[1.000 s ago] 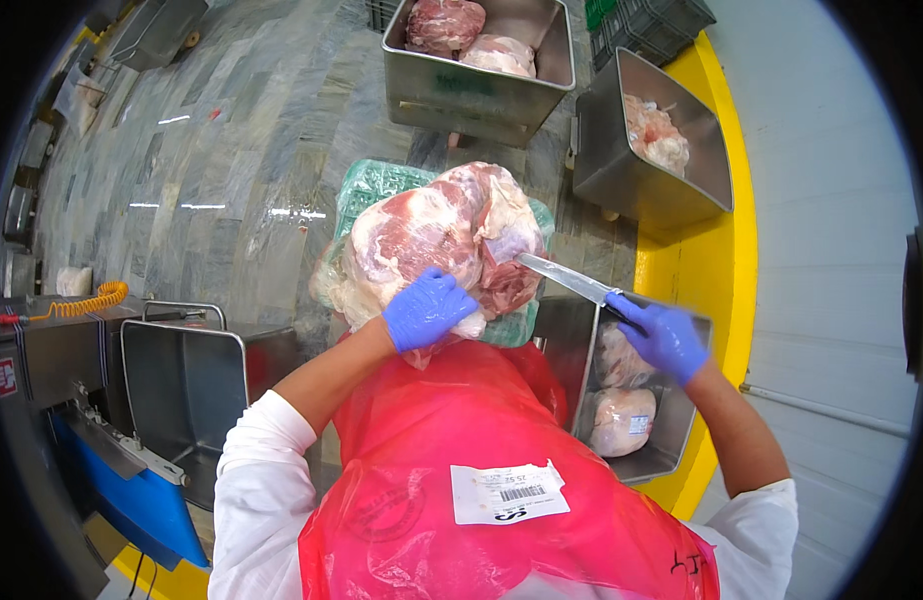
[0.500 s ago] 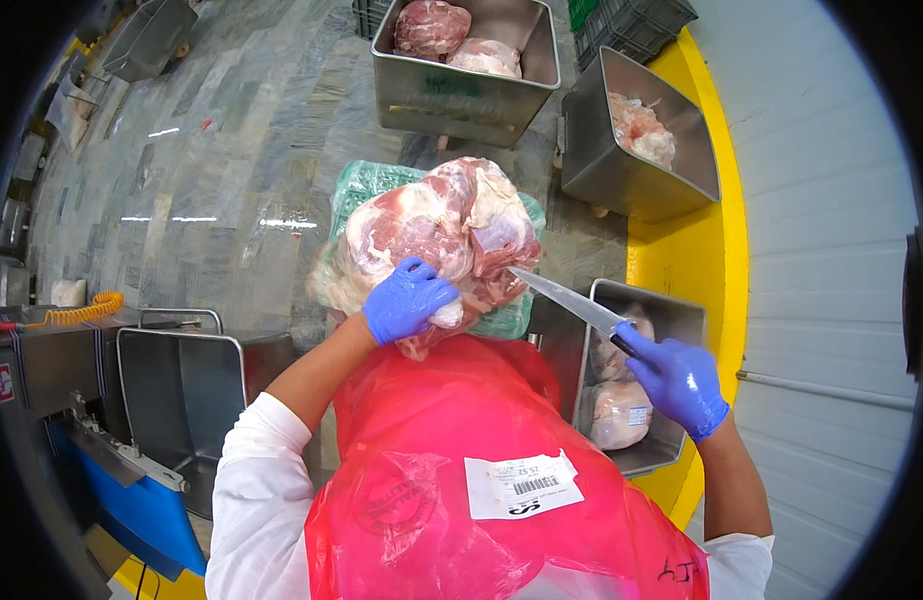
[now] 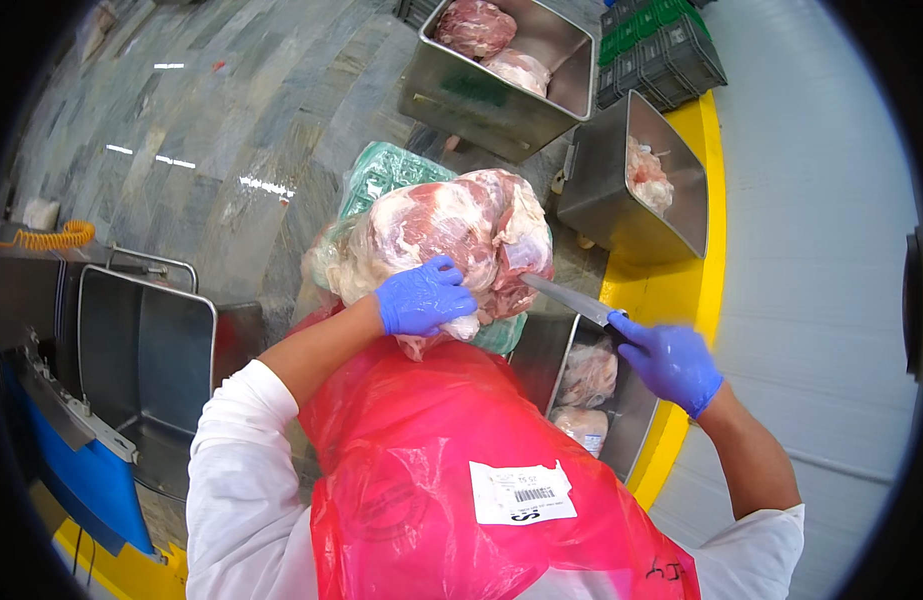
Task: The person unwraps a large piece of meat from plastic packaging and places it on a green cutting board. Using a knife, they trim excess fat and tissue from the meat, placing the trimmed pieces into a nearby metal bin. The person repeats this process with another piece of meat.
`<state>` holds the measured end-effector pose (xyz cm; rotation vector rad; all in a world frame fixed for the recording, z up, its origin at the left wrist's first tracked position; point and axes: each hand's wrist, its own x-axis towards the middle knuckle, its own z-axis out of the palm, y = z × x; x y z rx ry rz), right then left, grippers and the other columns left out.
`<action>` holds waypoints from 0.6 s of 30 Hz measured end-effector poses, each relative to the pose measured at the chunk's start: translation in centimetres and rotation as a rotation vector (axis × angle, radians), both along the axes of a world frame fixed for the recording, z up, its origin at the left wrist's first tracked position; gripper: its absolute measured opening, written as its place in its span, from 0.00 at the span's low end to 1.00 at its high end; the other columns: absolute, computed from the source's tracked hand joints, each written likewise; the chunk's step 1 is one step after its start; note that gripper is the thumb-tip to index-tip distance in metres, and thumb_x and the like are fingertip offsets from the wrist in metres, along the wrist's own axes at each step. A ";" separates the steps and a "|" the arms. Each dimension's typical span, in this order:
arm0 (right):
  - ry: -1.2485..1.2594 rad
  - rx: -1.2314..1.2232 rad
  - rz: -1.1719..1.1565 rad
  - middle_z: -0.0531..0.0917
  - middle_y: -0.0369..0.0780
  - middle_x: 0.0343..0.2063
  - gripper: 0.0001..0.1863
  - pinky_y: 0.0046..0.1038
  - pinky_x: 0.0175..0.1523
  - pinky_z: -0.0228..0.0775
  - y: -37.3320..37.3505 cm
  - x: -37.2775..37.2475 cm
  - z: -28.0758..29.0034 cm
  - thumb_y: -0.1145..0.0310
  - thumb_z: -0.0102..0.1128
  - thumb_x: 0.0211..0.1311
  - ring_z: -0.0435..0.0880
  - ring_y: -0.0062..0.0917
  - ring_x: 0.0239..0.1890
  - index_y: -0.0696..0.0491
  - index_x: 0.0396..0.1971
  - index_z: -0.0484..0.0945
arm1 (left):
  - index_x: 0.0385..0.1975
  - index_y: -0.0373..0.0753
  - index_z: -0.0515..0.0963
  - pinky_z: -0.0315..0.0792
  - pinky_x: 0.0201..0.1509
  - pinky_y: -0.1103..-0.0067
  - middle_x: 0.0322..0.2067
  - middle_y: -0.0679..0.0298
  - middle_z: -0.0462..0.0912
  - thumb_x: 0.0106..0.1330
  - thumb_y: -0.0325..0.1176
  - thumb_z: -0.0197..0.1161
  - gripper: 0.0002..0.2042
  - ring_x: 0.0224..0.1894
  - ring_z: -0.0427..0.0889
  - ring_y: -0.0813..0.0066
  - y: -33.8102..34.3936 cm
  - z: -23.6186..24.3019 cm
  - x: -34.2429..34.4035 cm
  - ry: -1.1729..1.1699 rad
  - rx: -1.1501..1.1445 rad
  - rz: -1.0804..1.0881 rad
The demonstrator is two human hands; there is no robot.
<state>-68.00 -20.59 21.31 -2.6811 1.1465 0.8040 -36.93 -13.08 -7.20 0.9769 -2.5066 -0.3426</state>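
A large pale-pink piece of raw meat [image 3: 431,222] lies in front of me, on clear plastic over a green crate [image 3: 389,170]. My left hand [image 3: 421,297], in a blue glove, presses on its near side with the fingers curled around the lower end. In my blue-gloved right hand [image 3: 671,368] is a long knife [image 3: 573,300], gripped by its handle. The blade points left, and its tip meets the right edge of the meat. Parts of the fingers on the handle are hidden.
Metal bins with meat stand at the top [image 3: 501,100], far right [image 3: 681,215] and beside my right hand [image 3: 631,425]. Another metal bin [image 3: 156,345] is at left, by a blue panel [image 3: 76,450]. Grey and green crates [image 3: 671,65] are stacked at the wall.
The whole view has shifted and turned somewhat. The left hand stays on the meat; the knife tip stays at its right edge, with the blade now at a slightly different slant.
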 end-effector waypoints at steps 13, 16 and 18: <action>-0.321 0.100 -0.155 0.86 0.49 0.32 0.29 0.46 0.36 0.79 0.9 -8.8 -11.6 0.61 0.64 0.67 0.86 0.47 0.30 0.36 0.68 0.73 | 0.43 0.52 0.77 0.66 0.59 0.63 0.35 0.68 0.79 0.49 0.42 0.70 0.19 0.45 0.78 0.64 -0.8 0.2 -0.4 -0.027 0.026 -0.030; -0.585 0.046 -0.177 0.86 0.47 0.32 0.30 0.43 0.35 0.80 2.1 -12.1 -18.2 0.62 0.68 0.66 0.86 0.45 0.30 0.36 0.68 0.74 | 0.42 0.52 0.77 0.66 0.58 0.63 0.35 0.68 0.79 0.49 0.42 0.71 0.19 0.45 0.79 0.64 -1.0 0.2 -0.9 -0.093 0.114 -0.023; -0.645 0.049 -0.213 0.86 0.47 0.30 0.30 0.42 0.36 0.80 2.4 -14.7 -22.5 0.62 0.68 0.66 0.87 0.44 0.31 0.36 0.68 0.74 | 0.41 0.52 0.77 0.66 0.56 0.63 0.35 0.68 0.79 0.49 0.43 0.71 0.19 0.44 0.79 0.63 -1.2 0.2 -1.0 -0.133 0.116 -0.017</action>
